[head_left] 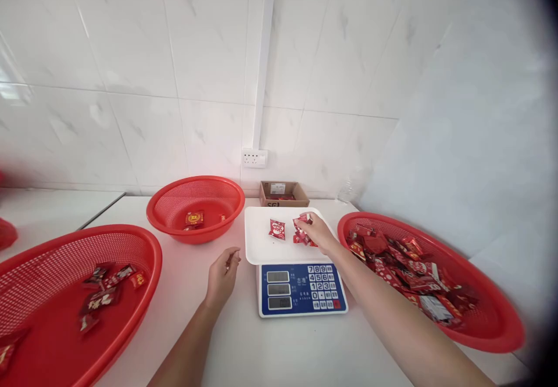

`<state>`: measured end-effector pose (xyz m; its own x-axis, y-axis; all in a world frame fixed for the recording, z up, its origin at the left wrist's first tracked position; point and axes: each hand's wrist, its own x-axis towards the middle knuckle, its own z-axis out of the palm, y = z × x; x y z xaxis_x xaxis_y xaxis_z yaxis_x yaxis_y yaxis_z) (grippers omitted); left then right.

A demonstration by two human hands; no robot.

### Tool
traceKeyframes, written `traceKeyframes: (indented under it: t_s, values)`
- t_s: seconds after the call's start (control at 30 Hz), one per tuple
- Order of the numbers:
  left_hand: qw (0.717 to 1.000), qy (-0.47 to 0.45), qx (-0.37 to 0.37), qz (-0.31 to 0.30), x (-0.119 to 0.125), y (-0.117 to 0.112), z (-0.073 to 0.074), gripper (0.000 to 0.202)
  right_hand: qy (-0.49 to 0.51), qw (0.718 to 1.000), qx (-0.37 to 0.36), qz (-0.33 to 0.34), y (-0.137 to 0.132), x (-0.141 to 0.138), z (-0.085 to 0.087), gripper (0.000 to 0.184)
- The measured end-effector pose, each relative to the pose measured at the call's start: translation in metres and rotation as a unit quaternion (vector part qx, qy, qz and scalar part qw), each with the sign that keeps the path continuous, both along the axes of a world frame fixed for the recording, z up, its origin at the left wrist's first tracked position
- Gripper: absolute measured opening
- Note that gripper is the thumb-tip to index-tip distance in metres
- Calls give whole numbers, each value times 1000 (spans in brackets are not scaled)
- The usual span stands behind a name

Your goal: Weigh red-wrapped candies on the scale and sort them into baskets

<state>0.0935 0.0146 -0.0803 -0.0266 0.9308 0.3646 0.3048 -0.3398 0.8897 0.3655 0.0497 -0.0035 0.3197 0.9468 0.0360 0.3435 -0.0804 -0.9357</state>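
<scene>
Sweets in glossy red wrappers (300, 239) show in the head view beneath the right hand (317, 233), over the white weighing pan (257, 254) of an electronic scale (303, 311). The thumb and fingers of the right hand are drawn together on that small clutch; whether it is lifted or rests on the pan cannot be told. Just left of those fingers, and apart from them, a single red-and-white packet (277, 229) lies flat on the pan, already let go. The left hand (223, 276) is slack beside the pan's near left corner, fingers part-curled, with no sweet showing in it.

Judged from how things lie, little has been placed on the pan and much seems left to handle. To the right of the right hand, a red plastic basket (501, 320) holds a big mixed heap of wrapped sweets (405, 265). Well to the left of the left hand, a large perforated basket (65, 265) contains only some scattered sweets (102, 300). Ahead and left of that hand, a smaller basket (213, 234) has a few more, among them a red-and-gold packet (194, 218). Beyond the right hand, by the wall, stands an open cardboard box (285, 203), its reddish contents too small to identify. Nearer than the right hand, the scale's three displays (278, 290) are too dim to read, so they give no measure of progress.
</scene>
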Motion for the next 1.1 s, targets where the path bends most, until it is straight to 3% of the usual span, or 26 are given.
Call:
traceKeyframes:
  t_s: [0.23,0.5,0.8,0.97,1.1]
  values:
    - [1000,10,0,-11,1,-4,5,34,5,1000,-29,5,-2,10,9,28]
    - [1000,0,-15,-1,0,-3,5,36,-21,998,11,-51,-16,33,14,36]
    - [1000,23,-18,5,0,-3,7,38,-136,979,28,-148,-64,127,33,29]
    - [999,32,-38,14,0,-2,10,42,-268,942,-56,-195,-92,175,29,24]
    - [998,41,-46,15,1,-1,11,43,-352,901,-128,-218,-107,195,23,25]
